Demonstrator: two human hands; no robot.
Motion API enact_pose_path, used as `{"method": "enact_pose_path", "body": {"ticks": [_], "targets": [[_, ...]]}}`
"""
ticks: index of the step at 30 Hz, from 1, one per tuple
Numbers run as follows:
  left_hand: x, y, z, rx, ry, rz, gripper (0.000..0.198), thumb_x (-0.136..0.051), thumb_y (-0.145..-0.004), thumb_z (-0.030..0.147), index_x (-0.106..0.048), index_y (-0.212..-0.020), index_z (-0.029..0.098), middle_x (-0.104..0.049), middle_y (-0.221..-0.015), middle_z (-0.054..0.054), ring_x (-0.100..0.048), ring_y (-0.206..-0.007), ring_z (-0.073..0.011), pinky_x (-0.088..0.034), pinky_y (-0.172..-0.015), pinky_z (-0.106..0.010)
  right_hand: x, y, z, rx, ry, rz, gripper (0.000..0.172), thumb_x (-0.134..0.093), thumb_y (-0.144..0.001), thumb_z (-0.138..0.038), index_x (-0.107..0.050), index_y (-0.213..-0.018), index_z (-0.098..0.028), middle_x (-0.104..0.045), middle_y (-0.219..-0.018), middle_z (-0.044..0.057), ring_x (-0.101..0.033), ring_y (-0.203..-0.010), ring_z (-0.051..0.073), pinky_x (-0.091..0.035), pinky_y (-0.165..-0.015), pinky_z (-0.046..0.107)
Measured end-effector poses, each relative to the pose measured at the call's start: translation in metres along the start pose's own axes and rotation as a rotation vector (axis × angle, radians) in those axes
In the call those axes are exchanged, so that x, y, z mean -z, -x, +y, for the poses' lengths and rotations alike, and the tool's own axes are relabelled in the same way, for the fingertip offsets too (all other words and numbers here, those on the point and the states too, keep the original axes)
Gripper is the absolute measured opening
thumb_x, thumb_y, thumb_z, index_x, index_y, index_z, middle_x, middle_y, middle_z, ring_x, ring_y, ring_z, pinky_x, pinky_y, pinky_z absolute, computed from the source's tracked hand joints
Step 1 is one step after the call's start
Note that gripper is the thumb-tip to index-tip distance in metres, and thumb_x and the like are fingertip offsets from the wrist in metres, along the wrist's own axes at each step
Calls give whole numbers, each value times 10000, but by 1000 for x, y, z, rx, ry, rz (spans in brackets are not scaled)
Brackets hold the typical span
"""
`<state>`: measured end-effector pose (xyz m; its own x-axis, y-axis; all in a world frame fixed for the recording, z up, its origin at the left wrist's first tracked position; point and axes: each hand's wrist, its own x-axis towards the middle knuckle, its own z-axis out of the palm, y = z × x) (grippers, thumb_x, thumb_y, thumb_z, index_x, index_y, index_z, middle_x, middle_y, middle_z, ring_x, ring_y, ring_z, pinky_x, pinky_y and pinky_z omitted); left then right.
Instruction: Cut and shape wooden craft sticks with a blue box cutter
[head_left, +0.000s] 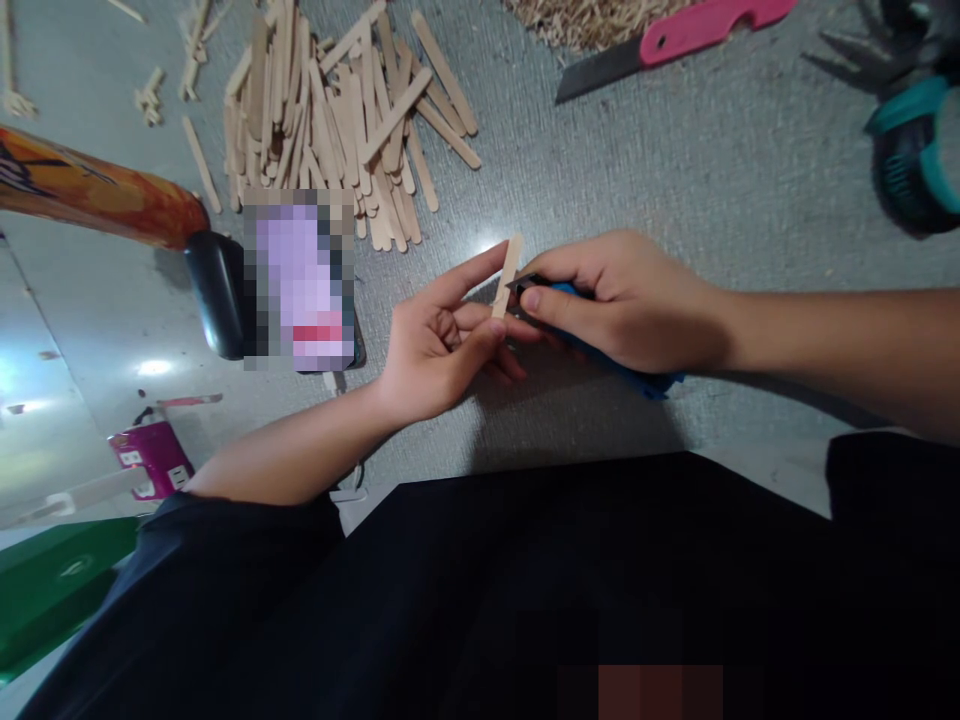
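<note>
Between the thumb and fingers of my left hand (442,345) is a wooden popsicle stick (508,275), tilted with its upper end against the index fingertip. My right hand (626,300) is closed around a blue utility knife (630,370). The knife's dark blade reaches the stick's right edge; whether it cuts into the wood I cannot tell. Beyond my hands lies a loose heap of popsicle sticks (330,110).
A phone (304,290) with a cable lies left of my hands, beside a black rounded object (217,295) and an orange cylinder (97,190). Farther off are a pink-handled saw (675,45), wood shavings (585,20) and teal-handled pliers (892,110). A purple box (154,455) stands lower left.
</note>
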<state>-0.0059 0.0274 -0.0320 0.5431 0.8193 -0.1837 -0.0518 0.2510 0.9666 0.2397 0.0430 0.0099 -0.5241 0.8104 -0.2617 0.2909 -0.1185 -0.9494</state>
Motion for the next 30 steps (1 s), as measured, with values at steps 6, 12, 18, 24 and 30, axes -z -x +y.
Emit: {"method": "enact_pose_path", "body": {"ticks": [6,12,18,24,30], "targets": [[-1,-1,-1,-39,9,-3,634,-830,-1087,457,-640,-1669,293,-918,-990,-20,-838,-624,-188,-731,-558,-301,0,0,1,0,46,-16,341,-686,-1137,-227,-688,-797,-220,-649,-656,-23,-551,-580,127,-369,-571,329],[0,0,-2,3,18,-11,711,-832,-1082,481,-598,-1724,286,-917,-1030,-52,-866,-673,-234,-766,-609,-379,-1,1,2,16,10,20,346,-705,-1140,-320,-677,-807,-232,-658,-696,-13,-557,-624,147,-376,-584,325],[-1,1,-2,-27,10,3,679,-833,-1084,457,-615,-1703,285,-917,-1013,-34,-847,-659,-197,-759,-616,-342,2,-1,2,38,13,-43,342,-738,-1120,-280,-690,-787,-218,-643,-666,-31,-538,-588,118,-352,-575,314],[-1,0,-4,-22,11,32,741,-813,-1090,491,-560,-1756,286,-928,-1052,-50,-861,-695,-208,-751,-623,-326,1,1,0,1,6,-30,305,-697,-1135,-271,-697,-833,-226,-682,-684,-21,-582,-584,136,-383,-565,319],[-3,2,-4,0,-1,44,756,-804,-1097,450,-554,-1766,201,-926,-1068,-93,-878,-754,-216,-780,-706,-354,0,-1,0,27,39,-45,336,-732,-1138,-271,-705,-808,-218,-656,-636,-35,-562,-573,124,-367,-578,320]]}}
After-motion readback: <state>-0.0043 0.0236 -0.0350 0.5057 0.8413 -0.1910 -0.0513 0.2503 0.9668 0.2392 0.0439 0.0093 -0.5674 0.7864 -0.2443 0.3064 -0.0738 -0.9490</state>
